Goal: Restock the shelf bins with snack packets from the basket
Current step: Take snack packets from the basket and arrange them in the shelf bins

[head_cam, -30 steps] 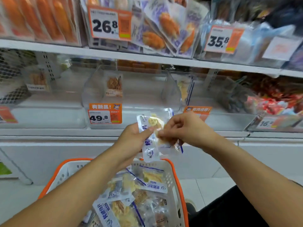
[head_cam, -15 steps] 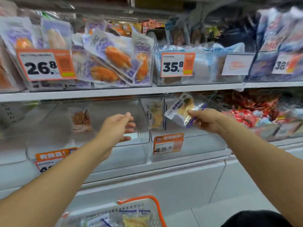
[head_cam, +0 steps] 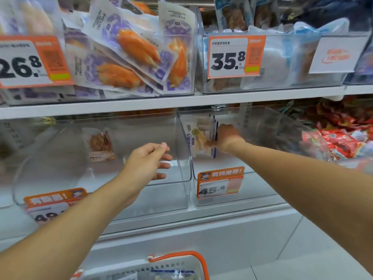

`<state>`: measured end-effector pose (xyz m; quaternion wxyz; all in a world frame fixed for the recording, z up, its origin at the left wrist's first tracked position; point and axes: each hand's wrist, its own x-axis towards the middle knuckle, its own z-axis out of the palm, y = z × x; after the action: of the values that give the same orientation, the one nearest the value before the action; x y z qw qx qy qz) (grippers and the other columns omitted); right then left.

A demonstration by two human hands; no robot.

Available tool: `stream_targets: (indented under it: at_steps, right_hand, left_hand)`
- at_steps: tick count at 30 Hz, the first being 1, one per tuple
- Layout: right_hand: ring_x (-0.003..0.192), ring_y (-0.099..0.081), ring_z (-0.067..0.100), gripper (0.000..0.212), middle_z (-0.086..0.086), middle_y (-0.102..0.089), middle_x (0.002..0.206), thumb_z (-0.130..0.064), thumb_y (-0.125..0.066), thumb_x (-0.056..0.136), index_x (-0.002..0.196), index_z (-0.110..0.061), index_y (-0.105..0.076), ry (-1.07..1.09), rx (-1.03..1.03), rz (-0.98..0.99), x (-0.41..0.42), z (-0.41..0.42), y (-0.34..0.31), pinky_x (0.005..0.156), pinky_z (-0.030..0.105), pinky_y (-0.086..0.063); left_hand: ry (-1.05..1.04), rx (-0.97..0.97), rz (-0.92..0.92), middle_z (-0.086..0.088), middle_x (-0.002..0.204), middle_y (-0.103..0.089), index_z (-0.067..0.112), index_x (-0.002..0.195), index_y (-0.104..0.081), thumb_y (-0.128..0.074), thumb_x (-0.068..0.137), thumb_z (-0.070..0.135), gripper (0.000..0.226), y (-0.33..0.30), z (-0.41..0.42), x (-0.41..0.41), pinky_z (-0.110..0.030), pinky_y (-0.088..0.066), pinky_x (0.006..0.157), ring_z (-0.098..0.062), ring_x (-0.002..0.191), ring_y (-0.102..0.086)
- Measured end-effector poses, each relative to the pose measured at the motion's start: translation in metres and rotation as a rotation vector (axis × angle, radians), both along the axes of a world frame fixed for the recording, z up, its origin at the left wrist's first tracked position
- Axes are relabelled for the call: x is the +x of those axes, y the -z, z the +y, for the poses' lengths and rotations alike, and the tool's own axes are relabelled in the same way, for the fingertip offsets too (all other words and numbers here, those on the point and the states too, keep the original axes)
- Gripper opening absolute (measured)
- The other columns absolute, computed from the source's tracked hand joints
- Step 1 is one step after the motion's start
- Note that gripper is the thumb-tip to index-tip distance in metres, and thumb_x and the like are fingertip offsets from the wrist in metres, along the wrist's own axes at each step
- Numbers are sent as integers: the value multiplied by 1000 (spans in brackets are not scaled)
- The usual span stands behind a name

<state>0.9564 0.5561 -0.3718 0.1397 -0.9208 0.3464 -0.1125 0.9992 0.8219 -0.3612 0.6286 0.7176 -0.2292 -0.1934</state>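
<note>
snack packet (head_cam: 198, 136) upright (long axis vertical), right hand (head_cam: 227, 137) gripping

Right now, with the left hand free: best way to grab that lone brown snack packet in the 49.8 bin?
Pinch the brown packet by its top edge, reaching in from the front over the bin's low front wall. It stands upright near the back with its flat face toward us, so the top seam is the likely free edge. The left hand is open and nearest.

Orange price tag (head_cam: 33, 61) reading 26.8 at upper left, beside purple packets (head_cam: 129, 55) piled aslant. To the right, tag (head_cam: 232, 56) reading 35.8, then a white card (head_cam: 336, 54). Red wrappers (head_cam: 341, 138) heaped at far right. Below, white floor tiles (head_cam: 302, 257).
</note>
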Motion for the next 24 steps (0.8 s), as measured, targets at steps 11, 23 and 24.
stream_targets:
  at_steps: [11,23,24]
  right_hand:
    - [56,-62,18,50,6,-63,70,-53,-82,72,71,-11,-54,79,94,1,-22,5,-11,43,22,-44]
    - [49,-40,15,46,-3,-45,50,-46,-57,93,57,-18,-52,-803,-147,-80,-144,211,21,51,26,-32]
    - [58,-49,15,37,-1,-57,62,-45,-60,93,70,-15,-63,-883,-64,185,-139,225,53,57,26,-38]
  left_hand:
    - [7,64,-75,-4,101,-71,15,105,-66,-52,101,33,23,-7,6,-3,-26,-50,60,-16,84,-65]
    - [318,328,-390,0,66,-67,17,89,-68,-66,93,21,6,80,122,-58,-19,-44,53,-4,49,-54]
    - [349,406,-357,-1,68,-68,17,90,-68,-66,93,22,6,95,137,-58,-21,-47,53,-3,50,-56]
